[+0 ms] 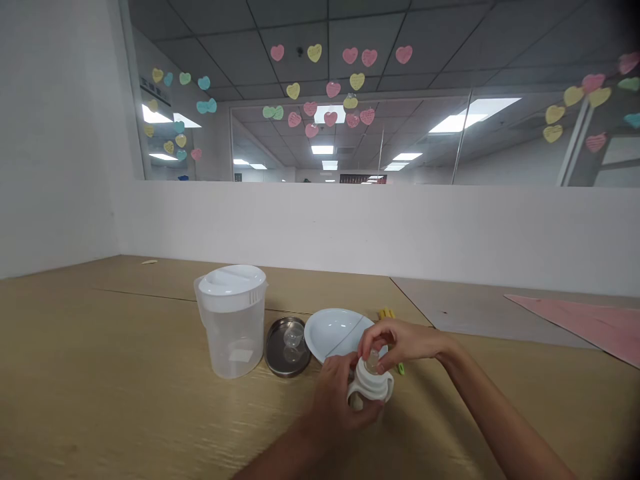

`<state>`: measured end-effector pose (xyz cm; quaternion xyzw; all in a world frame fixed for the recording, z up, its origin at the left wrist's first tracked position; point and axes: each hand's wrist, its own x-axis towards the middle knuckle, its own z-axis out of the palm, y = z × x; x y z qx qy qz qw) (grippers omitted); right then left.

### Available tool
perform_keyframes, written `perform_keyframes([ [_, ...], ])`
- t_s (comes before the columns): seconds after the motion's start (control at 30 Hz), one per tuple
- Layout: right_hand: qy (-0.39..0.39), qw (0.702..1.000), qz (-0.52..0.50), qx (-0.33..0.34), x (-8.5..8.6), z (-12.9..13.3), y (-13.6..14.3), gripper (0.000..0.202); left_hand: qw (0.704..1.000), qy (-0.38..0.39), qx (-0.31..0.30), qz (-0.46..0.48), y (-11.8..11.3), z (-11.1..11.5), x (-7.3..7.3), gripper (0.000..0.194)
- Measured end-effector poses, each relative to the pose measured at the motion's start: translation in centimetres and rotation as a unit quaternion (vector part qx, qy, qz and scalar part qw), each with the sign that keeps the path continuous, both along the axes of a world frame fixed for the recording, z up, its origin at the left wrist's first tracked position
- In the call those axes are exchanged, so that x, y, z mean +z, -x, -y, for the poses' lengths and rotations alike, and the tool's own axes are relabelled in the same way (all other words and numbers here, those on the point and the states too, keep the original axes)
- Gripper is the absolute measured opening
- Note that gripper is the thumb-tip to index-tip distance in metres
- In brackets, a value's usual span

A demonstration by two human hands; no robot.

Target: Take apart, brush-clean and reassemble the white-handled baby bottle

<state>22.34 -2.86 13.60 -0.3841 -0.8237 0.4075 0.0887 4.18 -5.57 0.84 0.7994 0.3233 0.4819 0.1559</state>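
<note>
A baby bottle (369, 388) with a white collar and white side handles stands near the front of the table. My left hand (336, 393) is wrapped round its side. From above, my right hand (400, 341) has its thumb and fingers closed on the clear bottle nipple (372, 363) at the top of the collar. Behind my hands sits a white bowl (323, 327), its right edge partly covered, with a thin rod or line across it. To its left, a round metal dish (273, 357) holds clear rounded pieces (293, 335).
A translucent plastic pitcher (234, 340) with a white lid stands left of the dish. Yellow (386, 313) and green (401, 368) ends of a partly hidden thing show around my right hand. A pink sheet (585, 320) lies at right; a white wall (320, 227) borders the table behind.
</note>
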Motion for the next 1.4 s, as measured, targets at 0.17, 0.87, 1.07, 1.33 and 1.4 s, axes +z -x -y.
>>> perform_keyframes([
  [0.17,-0.006,0.998,0.033,-0.058,-0.3,0.0,0.4,0.036,1.0,0.008,-0.005,0.012,-0.1,0.0,0.1,0.067],
  [0.87,-0.024,0.996,0.054,-0.071,-0.2,0.8,1.4,0.039,0.998,0.056,-0.016,0.023,0.0,-0.1,0.1,0.055],
  [1.07,-0.113,0.986,0.102,-0.071,0.4,1.5,1.8,0.037,0.997,0.064,-0.02,0.024,0.0,-0.2,-0.3,0.047],
  [1.33,-0.137,0.976,0.138,-0.1,1.0,2.4,2.0,0.033,0.997,0.078,-0.013,0.013,0.2,-0.2,-0.3,0.046],
  [1.4,-0.159,0.971,0.146,-0.098,1.1,2.7,2.0,0.031,0.997,0.078,-0.011,0.008,0.2,-0.1,0.0,0.046],
])
